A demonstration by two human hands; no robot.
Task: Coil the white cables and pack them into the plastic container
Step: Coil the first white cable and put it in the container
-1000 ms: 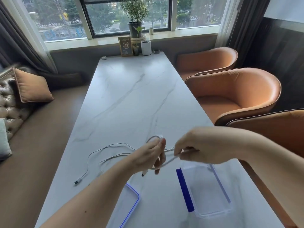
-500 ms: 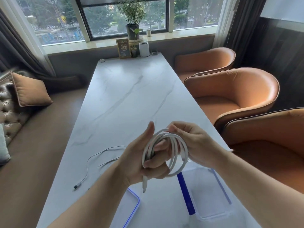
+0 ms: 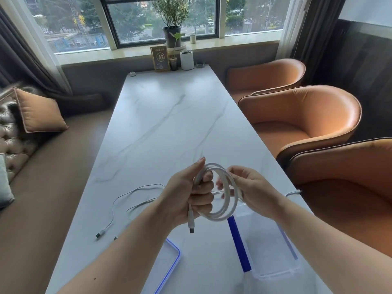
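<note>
Daylight from window far beyond left hand; soft glare patches on table ahead of it. Shadows faint, diffuse. Wide-angle bowing at frame edges. Sofa far left of hand smeared along its top.

We get open surface from the middle to the far edge. Near edge: container, lid, loose cable toward the left edge, coiled cable overhead. Chairs wall the right edge.
</note>
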